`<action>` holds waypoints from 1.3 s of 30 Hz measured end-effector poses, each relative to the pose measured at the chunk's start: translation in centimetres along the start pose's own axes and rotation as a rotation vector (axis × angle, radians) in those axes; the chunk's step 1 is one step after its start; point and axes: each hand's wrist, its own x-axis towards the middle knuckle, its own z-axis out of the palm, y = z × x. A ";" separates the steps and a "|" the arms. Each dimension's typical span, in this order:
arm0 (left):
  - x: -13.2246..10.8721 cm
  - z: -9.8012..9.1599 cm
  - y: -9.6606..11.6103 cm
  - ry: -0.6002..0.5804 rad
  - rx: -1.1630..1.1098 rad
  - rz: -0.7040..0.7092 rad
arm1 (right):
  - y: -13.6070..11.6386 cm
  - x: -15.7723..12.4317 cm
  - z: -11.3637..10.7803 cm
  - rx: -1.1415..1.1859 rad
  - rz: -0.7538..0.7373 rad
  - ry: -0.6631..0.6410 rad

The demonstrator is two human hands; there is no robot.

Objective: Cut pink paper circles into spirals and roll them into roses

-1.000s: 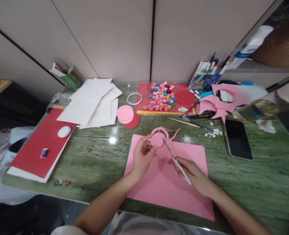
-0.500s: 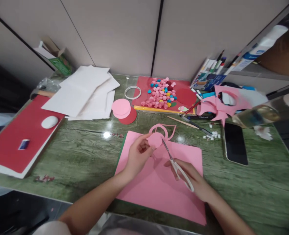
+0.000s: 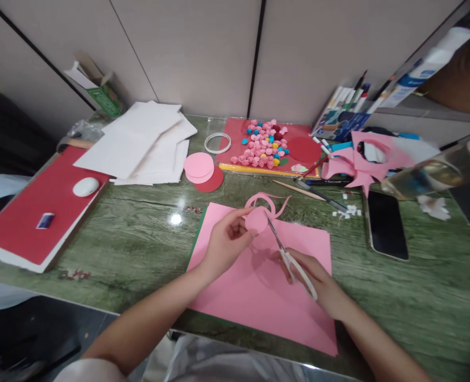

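My left hand (image 3: 226,243) pinches a small pink paper circle (image 3: 256,221) that is still joined to a curling pink offcut strip (image 3: 263,200). In my right hand (image 3: 312,281) I grip white-handled scissors (image 3: 293,260), whose blades point up at the edge of the circle. Both hands hover over a large pink paper sheet (image 3: 267,297) lying on the green marble table (image 3: 139,239).
Cut pink and red discs (image 3: 201,168), a white ring (image 3: 218,142) and a red tray of small coloured pieces (image 3: 264,148) lie behind. White sheets (image 3: 139,143) and a red board (image 3: 32,212) with a white mouse sit left. A phone (image 3: 386,223), pink scraps (image 3: 362,159) and markers (image 3: 346,103) are right.
The view has shifted slightly. My hands keep their hold, and the scissors have edged a little further round the pink circle.
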 end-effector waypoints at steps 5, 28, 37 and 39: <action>0.1 -0.3 0.0 -0.021 -0.025 0.002 | -0.2 0.0 0.1 0.024 0.017 -0.006; 0.5 -0.7 0.7 0.016 -0.045 0.005 | -0.3 -0.2 -0.2 0.031 0.054 -0.042; 0.6 -1.2 0.2 0.037 -0.024 0.062 | -0.4 -0.3 -0.2 0.056 0.080 -0.042; 0.6 -1.2 0.1 0.043 -0.029 0.065 | -0.4 -0.2 -0.1 0.054 0.080 -0.035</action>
